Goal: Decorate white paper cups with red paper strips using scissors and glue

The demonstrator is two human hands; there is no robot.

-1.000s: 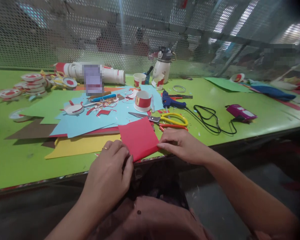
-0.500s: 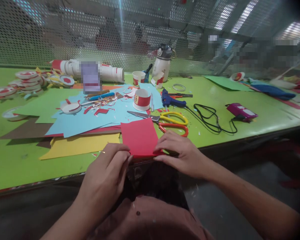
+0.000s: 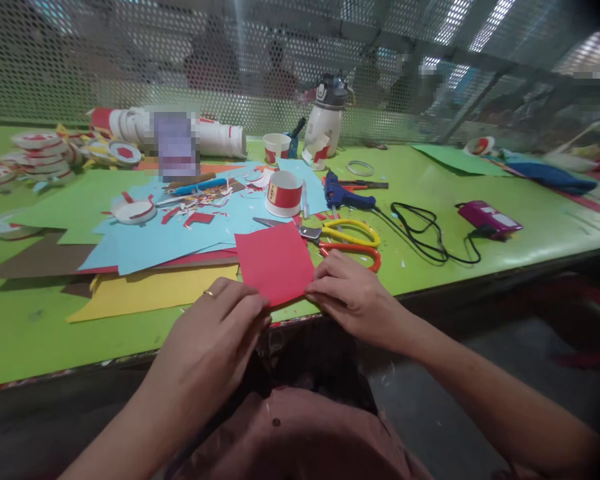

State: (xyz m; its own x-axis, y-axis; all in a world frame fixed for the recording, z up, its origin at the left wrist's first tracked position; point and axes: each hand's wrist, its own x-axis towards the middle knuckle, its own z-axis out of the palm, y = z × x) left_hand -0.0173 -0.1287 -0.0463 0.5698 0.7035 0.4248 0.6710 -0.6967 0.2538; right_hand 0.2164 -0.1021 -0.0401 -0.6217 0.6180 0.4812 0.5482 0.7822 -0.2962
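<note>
A red sheet of paper (image 3: 275, 262) lies near the front edge of the green table, its near edge between my two hands. My left hand (image 3: 230, 320) pinches the near left corner, fingers curled over it. At the near right corner, my right hand (image 3: 343, 290) grips the paper between thumb and fingers. Just behind the sheet are scissors (image 3: 347, 233) with one yellow and one orange handle; the paper partly overlaps their blades. Beyond them stands a red and white paper cup (image 3: 284, 195).
A blue glue gun (image 3: 347, 193) with a black cord lies right of the cup, near a purple box (image 3: 489, 220). Coloured sheets (image 3: 160, 243) with paper scraps spread to the left. Behind are stacked cups (image 3: 223, 140) and a bottle (image 3: 326, 117).
The red paper's near edge has shifted slightly up and away from the table's front edge, and less of a fold shows there. Both hands keep their hold. The view has tilted slightly.
</note>
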